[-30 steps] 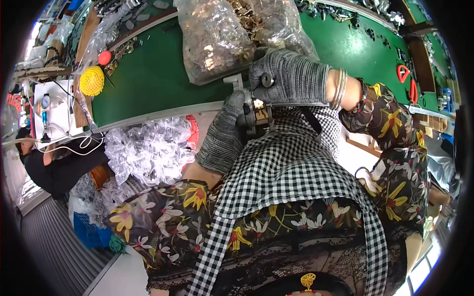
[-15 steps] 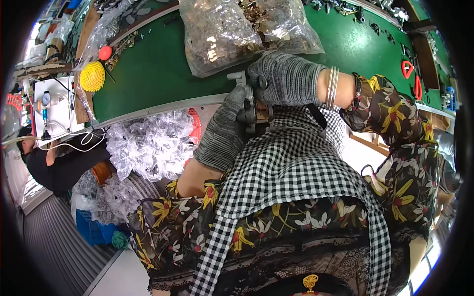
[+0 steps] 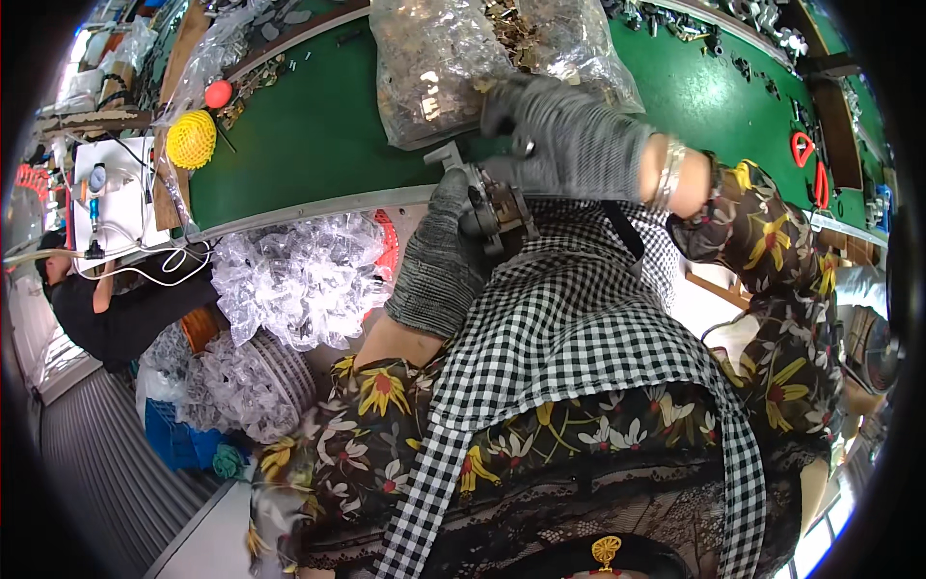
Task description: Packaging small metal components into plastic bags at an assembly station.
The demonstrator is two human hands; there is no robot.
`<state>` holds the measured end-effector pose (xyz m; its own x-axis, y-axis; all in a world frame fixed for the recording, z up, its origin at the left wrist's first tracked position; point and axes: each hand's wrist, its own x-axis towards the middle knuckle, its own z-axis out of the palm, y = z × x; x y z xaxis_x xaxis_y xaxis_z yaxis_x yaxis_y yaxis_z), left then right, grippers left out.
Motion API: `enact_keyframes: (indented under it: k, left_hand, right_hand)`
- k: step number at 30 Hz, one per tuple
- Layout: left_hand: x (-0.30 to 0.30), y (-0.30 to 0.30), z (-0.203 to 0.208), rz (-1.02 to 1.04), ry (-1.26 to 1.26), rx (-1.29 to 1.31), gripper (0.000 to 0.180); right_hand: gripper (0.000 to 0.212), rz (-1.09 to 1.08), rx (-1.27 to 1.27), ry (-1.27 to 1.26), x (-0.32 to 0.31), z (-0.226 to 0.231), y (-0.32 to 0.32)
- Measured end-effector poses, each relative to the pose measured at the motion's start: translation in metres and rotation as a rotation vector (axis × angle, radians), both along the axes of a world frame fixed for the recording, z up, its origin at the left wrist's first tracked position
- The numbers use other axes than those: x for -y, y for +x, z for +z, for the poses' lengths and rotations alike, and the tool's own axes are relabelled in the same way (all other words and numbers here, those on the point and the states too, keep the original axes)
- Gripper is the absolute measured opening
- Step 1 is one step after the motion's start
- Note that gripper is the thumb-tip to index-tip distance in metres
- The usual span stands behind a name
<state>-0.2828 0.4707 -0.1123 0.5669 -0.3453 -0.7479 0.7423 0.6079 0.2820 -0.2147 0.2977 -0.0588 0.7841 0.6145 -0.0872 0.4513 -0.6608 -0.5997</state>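
My left hand [image 3: 443, 253], in a grey knitted glove, is wrapped round a grey metal mechanism [image 3: 502, 209] with a rounded body. A short silvery arm [image 3: 444, 153] sticks out from its upper end. The mechanism is at the table's near edge, in front of my checked apron [image 3: 579, 309]. My right hand [image 3: 569, 137], gloved alike, is just above and to the right of it. Motion smears its fingers, so whether they hold anything does not show. Behind it lies a clear plastic bag [image 3: 424, 77] of small brass-coloured and metal parts.
Small metal parts and red-handled scissors [image 3: 802, 150] lie on the green tabletop [image 3: 289, 145] at right. At left are a yellow netted ball [image 3: 192, 140] and a red ball [image 3: 219, 94]. Clear plastic pieces [image 3: 299, 275] fill a red basket below. Another person [image 3: 125, 309] is at far left.
My right hand has lifted off the mechanism and moved slightly up and right, blurring. The mechanism has tilted a little in my left hand. The whole view has shifted slightly.
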Motion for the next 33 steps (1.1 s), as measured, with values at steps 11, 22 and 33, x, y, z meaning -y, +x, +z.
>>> enact_keyframes:
  k: [11,22,33]
  left_hand:
    - [0.013,-0.016,0.011,0.247,0.128,0.159,0.042]
    - [0.008,-0.017,-0.002,0.211,0.114,0.197,0.044]
    - [0.004,-0.024,0.005,0.192,0.151,0.231,0.047]
  right_hand:
    - [0.018,0.413,0.354,1.332,-0.014,0.043,0.009]
    - [0.023,0.078,0.201,1.103,-0.039,0.021,-0.013]
    - [0.039,0.158,0.385,0.953,-0.047,0.015,-0.009]
